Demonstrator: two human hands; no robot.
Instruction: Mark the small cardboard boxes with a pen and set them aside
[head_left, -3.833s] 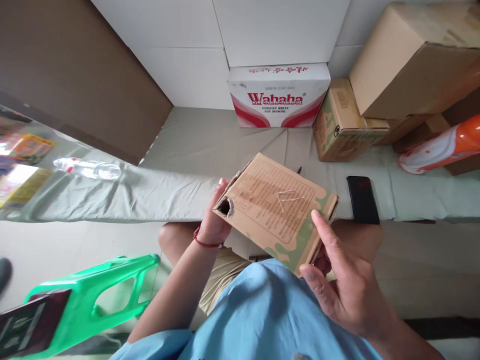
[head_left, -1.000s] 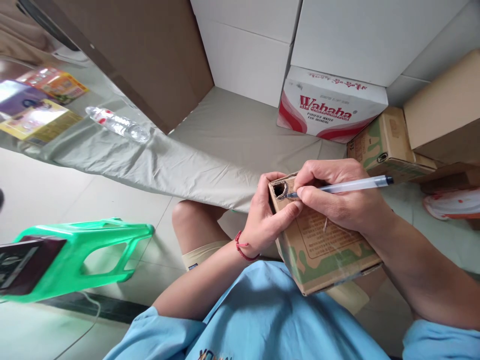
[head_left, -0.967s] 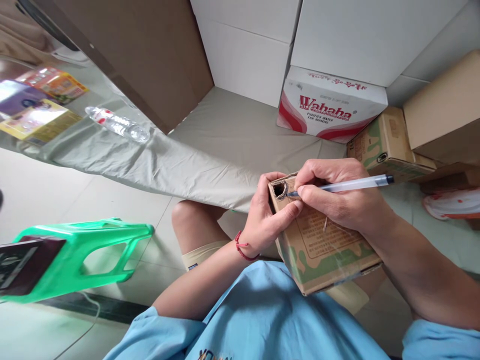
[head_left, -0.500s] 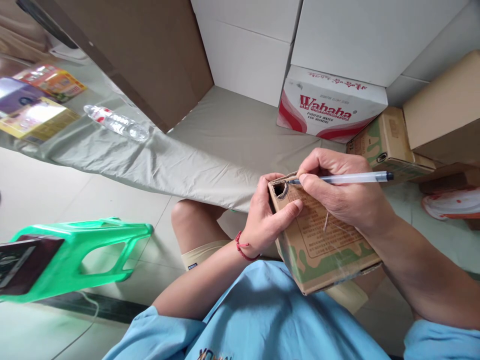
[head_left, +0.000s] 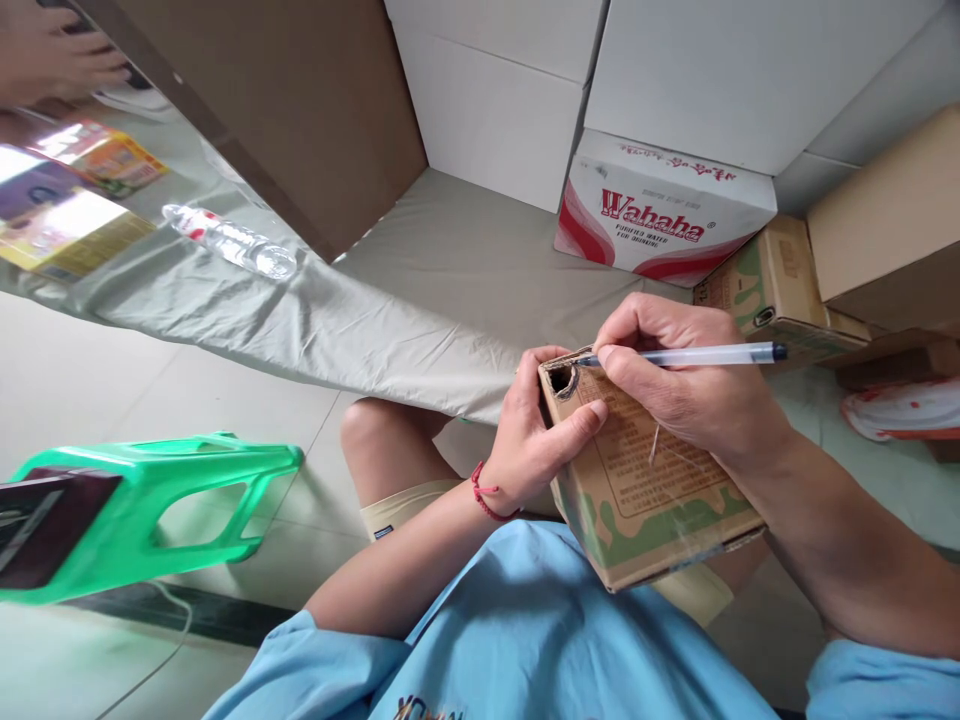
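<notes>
A brown cardboard box (head_left: pixel 652 480) with green camouflage print and a ragged hole at its upper left corner rests tilted against my lap. My left hand (head_left: pixel 544 425) grips its left side, thumb lying across the printed face and fingers round the far edge. Between the thumb and fingers of my right hand (head_left: pixel 675 370) is a pen (head_left: pixel 709 354) with a clear barrel and dark end. The pen's tip touches the cardboard at the top edge, just right of the hole. Torn strands hang from the printed face below my right hand.
Ahead lies a grey cloth-covered surface (head_left: pixel 465 270) with a Wahaha water carton (head_left: pixel 660 215), a plastic bottle (head_left: pixel 229 240) and a large brown panel (head_left: pixel 277 110). More cardboard boxes (head_left: pixel 791 265) stand at the right. A green stool (head_left: pixel 217 500) is at the left. Another person's hand (head_left: pixel 64 60) shows at the upper left.
My hands, the pen and the box stay nearly still. At the upper left another person's hand has come into view.
</notes>
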